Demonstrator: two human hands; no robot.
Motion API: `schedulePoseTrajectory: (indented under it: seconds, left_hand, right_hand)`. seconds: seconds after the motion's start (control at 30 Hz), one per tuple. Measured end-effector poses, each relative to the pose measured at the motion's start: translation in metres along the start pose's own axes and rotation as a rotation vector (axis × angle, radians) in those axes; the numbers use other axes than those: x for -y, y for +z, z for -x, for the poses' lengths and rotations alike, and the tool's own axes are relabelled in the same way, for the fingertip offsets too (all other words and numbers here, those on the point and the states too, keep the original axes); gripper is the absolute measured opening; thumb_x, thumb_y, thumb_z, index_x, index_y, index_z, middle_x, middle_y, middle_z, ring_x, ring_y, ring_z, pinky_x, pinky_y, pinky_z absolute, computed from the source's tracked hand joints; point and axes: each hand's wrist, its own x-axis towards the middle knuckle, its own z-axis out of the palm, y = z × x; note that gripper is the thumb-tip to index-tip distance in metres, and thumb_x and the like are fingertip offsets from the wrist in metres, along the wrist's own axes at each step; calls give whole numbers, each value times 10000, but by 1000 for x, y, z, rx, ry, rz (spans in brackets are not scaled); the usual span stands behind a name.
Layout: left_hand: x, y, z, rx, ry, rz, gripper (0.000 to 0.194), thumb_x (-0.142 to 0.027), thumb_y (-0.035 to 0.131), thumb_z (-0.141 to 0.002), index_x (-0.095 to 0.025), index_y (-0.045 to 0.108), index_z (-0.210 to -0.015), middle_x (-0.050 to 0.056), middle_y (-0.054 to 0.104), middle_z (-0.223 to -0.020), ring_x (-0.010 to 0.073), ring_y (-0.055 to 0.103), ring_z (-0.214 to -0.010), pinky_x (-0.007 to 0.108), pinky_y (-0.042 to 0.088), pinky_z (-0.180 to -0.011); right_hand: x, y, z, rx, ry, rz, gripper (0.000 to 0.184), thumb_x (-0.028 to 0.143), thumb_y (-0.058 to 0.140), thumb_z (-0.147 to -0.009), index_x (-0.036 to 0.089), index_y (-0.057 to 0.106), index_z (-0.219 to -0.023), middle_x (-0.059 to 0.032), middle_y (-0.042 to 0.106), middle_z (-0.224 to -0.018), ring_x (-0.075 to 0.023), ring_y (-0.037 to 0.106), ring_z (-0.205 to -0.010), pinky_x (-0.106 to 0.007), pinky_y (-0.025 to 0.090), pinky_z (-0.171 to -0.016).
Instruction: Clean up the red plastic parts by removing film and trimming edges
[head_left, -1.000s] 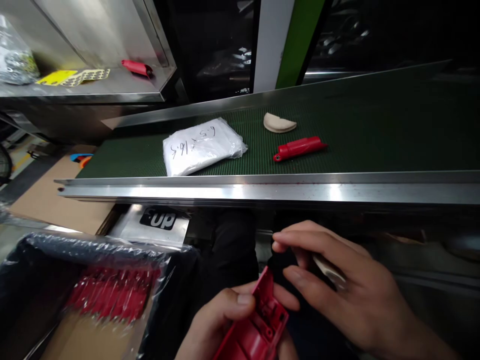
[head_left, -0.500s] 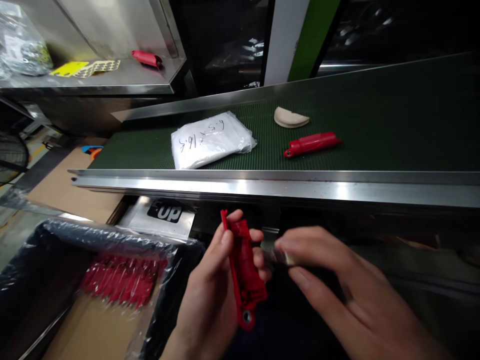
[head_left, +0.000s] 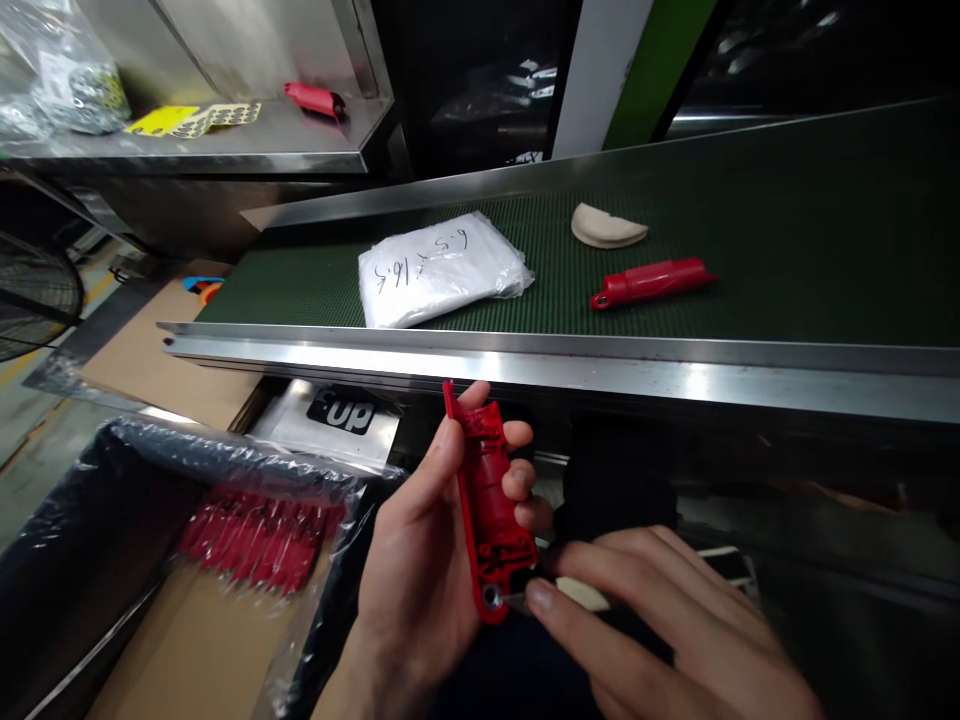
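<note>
My left hand [head_left: 420,540] is wrapped round a hollow red plastic housing [head_left: 487,490], its open inner side turned up. A metal-lined eyelet sits at the housing's near end, and ribs show inside. In my right hand [head_left: 645,620] a slim tool with a cream-coloured grip [head_left: 583,593] is pinched between thumb and fingers. Its pointed metal tip lies right beside the eyelet; whether it touches I cannot tell. Fingers hide much of the tool. On the green conveyor belt lies another red housing [head_left: 656,281], beside a folded cream pad [head_left: 607,228].
A white plastic-wrapped packet [head_left: 442,270] with handwriting lies on the green belt [head_left: 787,270], behind a metal rail [head_left: 525,362]. At lower left, a plastic-lined bin [head_left: 352,480] contains several bagged red parts [head_left: 255,540]. A steel shelf [head_left: 247,145] holds a red part [head_left: 315,100] and stickers.
My right hand has come down and closer, bringing the tool's tip to the housing's eyelet end. My left hand has risen slightly with the housing. The whole view has shifted a little.
</note>
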Motion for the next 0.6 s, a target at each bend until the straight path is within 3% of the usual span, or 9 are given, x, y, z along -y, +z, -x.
schedulePoseTrajectory:
  seconds: [0.33,0.6]
  left_hand:
    - [-1,-1,-3,-7,10,-1,342,-261,404,-1006,-183,489,-1328,102,587,-1017,113,521,-718,221,470,-653]
    - [-3,-7,-3,-21,-10,19,328,-270,458,-986,-194,535,-1296,103,608,-996,121,535,-704,222,478,-633]
  right_hand:
    - [-1,-1,-4,-32,10,9,293,55,507,-888,195,699,-1058,-59,714,-983,-185,638,-837,-327,520,-705]
    - [0,6,-1,11,-11,-2,356,14,557,-836,193,678,-1119,-54,698,-1018,-180,621,-843,-329,513,-726]
